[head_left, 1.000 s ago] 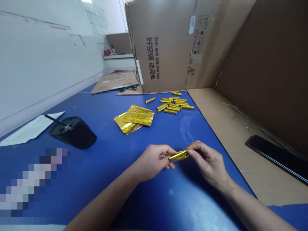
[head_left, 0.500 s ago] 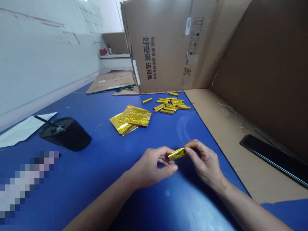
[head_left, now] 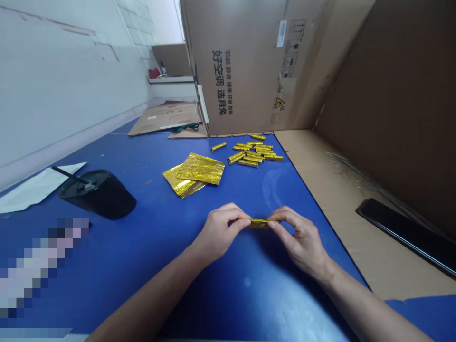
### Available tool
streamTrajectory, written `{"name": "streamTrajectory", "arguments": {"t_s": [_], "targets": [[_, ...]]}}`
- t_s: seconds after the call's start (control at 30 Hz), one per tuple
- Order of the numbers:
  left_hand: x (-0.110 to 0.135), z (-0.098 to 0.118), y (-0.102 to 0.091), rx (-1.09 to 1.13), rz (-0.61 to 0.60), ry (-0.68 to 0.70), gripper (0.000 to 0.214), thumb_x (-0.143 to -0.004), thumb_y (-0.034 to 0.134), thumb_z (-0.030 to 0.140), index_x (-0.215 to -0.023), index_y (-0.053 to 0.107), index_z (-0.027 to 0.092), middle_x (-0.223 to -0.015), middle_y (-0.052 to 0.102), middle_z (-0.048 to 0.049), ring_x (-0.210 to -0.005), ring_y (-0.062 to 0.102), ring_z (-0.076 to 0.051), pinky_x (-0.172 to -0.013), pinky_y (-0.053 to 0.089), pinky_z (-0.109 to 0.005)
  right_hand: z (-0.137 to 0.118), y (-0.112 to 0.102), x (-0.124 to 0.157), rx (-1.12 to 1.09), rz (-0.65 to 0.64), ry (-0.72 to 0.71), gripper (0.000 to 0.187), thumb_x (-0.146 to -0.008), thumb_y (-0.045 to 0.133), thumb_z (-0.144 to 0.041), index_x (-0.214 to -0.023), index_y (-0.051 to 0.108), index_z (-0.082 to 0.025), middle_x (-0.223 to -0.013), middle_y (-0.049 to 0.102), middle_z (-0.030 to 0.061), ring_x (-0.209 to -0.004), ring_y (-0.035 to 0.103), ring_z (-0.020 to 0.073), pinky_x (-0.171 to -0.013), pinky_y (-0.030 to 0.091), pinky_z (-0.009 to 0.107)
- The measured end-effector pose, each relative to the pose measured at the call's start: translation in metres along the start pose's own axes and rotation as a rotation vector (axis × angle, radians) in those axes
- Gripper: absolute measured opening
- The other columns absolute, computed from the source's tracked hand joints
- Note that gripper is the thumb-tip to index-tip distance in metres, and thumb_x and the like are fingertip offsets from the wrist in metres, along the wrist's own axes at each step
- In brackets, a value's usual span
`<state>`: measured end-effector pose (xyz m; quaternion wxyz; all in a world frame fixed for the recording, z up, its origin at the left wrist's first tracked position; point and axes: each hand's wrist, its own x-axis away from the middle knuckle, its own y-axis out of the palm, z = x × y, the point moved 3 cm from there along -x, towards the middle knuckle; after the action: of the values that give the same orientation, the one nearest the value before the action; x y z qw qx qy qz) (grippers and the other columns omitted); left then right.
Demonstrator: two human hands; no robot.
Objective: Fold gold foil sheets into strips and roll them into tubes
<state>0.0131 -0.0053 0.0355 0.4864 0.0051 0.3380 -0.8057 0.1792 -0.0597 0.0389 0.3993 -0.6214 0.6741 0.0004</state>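
Over the blue table [head_left: 149,223], near its right edge, the left hand [head_left: 219,232] and right hand [head_left: 302,242] pinch opposite ends of a gold foil roll [head_left: 259,223], its long axis running crosswise between them, neither hand nearer

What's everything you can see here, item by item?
rolled gold foil piece: one, gold, held between both hands
foil sticks: about twenty, gold, grouped on the table's far side
foil sheets: several, gold, stacked left of the sticks
table: one, blue, under these things
cup: one, black, lidded with a straw, at left
paper: one, white, left of the cup
phone: one, black, on cardboard at right
cardboard box: one, brown, printed, beyond the table
left hand: one, bare, fingers on the foil
right hand: one, bare, fingers on the foil
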Motion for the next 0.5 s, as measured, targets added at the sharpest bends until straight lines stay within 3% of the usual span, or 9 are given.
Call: {"name": "streamTrajectory", "arguments": {"t_s": [0.23, 0.37, 0.5], "targets": [[-0.002, -0.02, 0.011, -0.364, -0.091, 0.253, 0.016, -0.083, 0.05, 0.018, -0.083, 0.066, 0.015, -0.076, 0.06, -0.0043, -0.075, 0.052, -0.015, -0.071, 0.042, -0.027, 0.027, 0.014, 0.0, 0.239, -0.167, -0.057, 0.016, -0.085, 0.044, -0.018, -0.082, 0.059, -0.018, -0.072, 0.058, 0.0051, -0.07, 0.052, 0.016, -0.066, 0.043, 0.029], [0.0, -0.028, 0.016, -0.425, -0.129, 0.236, 0.019, -0.084, 0.048, 0.016, -0.095, 0.064, 0.017, -0.078, 0.06, -0.0035, -0.076, 0.051, -0.015, -0.071, 0.042, -0.027, 0.032, 0.023, 0.003, 0.34, -0.287, -0.071, 0.024, -0.087, 0.039, -0.018, -0.098, 0.061, -0.019, -0.075, 0.058, 0.0049, -0.07, 0.052, 0.0157, -0.065, 0.042, 0.027], [0.0, -0.029, 0.017, -0.388, -0.137, 0.191, 0.017, -0.083, 0.049, 0.016, -0.089, 0.064, 0.018, -0.08, 0.059, -0.0031, -0.077, 0.051, -0.015, -0.073, 0.041, -0.026, 0.032, 0.025, 0.004, 0.377, -0.351, -0.039, 0.024, -0.088, 0.039, -0.019, -0.096, 0.062, -0.02, -0.075, 0.058, 0.0045, -0.071, 0.052, 0.0151, -0.065, 0.042, 0.026]]}}
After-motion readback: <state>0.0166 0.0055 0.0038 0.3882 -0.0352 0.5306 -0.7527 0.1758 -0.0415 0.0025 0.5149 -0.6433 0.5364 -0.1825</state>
